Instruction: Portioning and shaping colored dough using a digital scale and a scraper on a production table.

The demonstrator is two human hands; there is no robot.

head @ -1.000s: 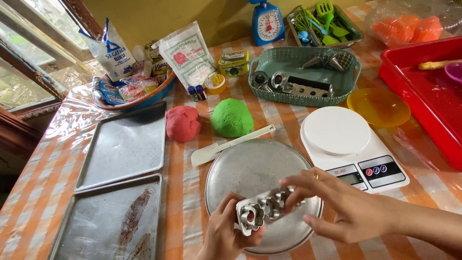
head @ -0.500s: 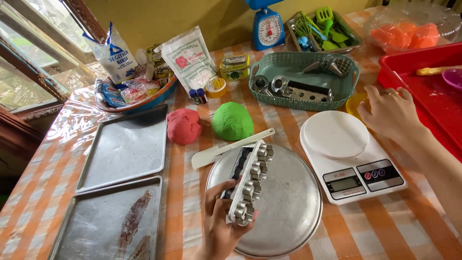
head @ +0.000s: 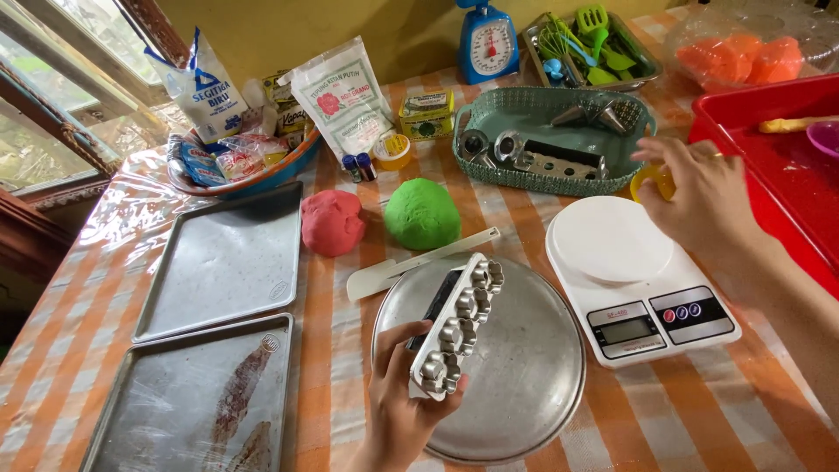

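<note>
My left hand (head: 404, 404) grips the near end of a long metal cookie mould (head: 459, 322) with several flower-shaped cups, held tilted over a round metal tray (head: 533, 385). My right hand (head: 699, 188) reaches to the right, past a white kitchen scale (head: 634, 275), with its fingers curled over a yellow plastic dish (head: 648, 182) beside a teal basket (head: 546, 131). Whether it grips the dish is unclear. A green dough ball (head: 422, 212) and a pink dough ball (head: 332, 221) sit behind the tray, with a white spatula (head: 411, 265) lying by them.
Two rectangular baking trays (head: 218, 262) (head: 188, 402) lie at left. At the back stand a bowl of packets (head: 236, 162), a flour bag (head: 343, 96), a blue dial scale (head: 488, 39) and a utensil tray (head: 590, 44). At right is a red tray (head: 778, 170).
My right hand let go of the mould and moved away to the right, onto the yellow dish. My left hand now holds the mould alone and has turned it lengthwise.
</note>
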